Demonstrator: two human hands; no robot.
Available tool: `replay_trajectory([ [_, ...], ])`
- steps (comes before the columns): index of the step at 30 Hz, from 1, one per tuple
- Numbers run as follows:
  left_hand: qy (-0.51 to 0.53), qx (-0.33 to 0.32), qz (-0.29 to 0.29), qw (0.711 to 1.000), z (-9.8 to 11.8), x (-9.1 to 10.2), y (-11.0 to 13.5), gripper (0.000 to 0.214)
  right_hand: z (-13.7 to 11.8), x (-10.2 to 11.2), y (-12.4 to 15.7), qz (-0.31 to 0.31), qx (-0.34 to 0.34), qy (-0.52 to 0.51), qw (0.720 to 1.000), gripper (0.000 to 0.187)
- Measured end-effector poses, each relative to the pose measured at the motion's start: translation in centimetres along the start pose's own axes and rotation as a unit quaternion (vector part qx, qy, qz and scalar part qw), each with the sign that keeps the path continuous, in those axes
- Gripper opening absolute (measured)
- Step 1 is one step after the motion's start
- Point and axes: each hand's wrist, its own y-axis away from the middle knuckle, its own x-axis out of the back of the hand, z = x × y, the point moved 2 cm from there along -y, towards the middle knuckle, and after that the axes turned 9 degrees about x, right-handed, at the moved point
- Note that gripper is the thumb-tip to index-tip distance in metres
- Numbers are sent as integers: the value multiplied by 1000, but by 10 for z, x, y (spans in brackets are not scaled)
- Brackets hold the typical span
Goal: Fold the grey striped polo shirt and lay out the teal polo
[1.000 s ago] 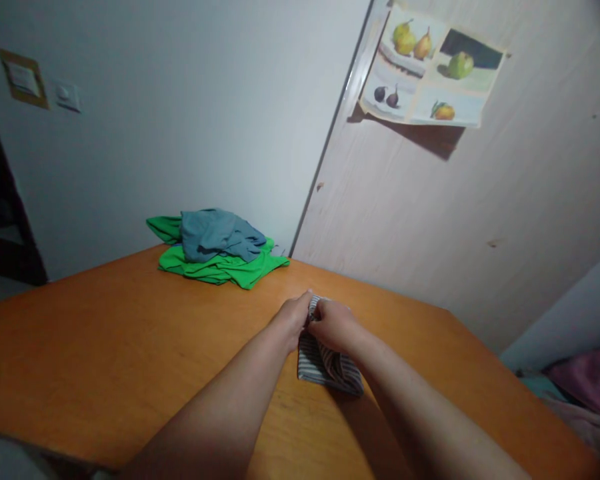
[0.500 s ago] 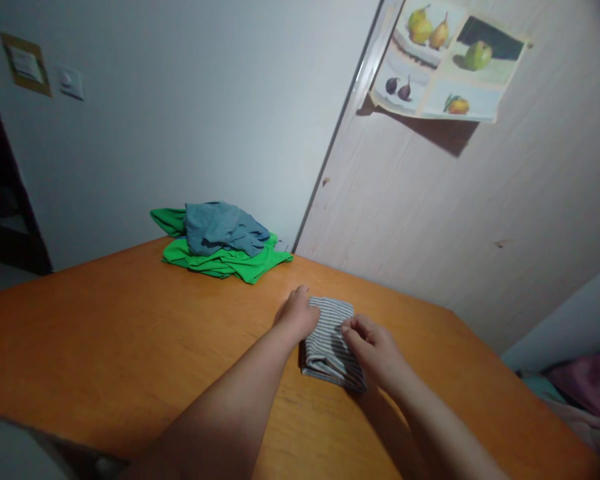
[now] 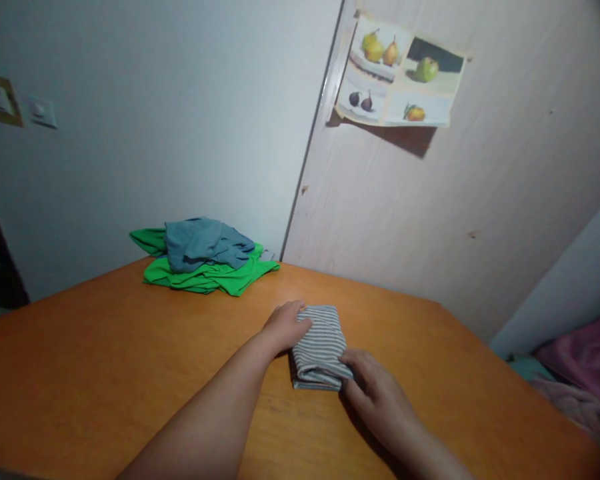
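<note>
A folded grey-and-white striped cloth (image 3: 320, 341) lies on the table as a small, layered rectangle. My left hand (image 3: 285, 328) rests along its far left edge, fingers stretched out and the thumb lying over the top. At the near right corner, my right hand (image 3: 375, 390) has its fingertips on the upper layers and its thumb beneath, closed on the cloth. The cloth hides part of the right thumb tip. What garment the cloth is cannot be made out.
A heap of bright green cloth (image 3: 210, 280) with a blue-grey cloth (image 3: 200, 243) on top sits at the back left of the orange wooden table (image 3: 130, 353), against the wall. A fruit picture (image 3: 400, 73) hangs on the panel behind. Pink fabric (image 3: 585, 353) lies beyond the right edge.
My right hand has come down to the cloth's near right corner and taken hold of it. My left hand stays at the left edge. The camera view has turned slightly right.
</note>
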Motion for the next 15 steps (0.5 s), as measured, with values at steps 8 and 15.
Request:
replay_trajectory([
  [8, -87, 29, -4, 996, 17, 22, 20, 30, 56, 23, 10, 93, -124, -63, 986, 25],
  [15, -123, -216, -53, 967, 61, 15, 60, 49, 66, 30, 20, 120, -165, -97, 974, 26],
])
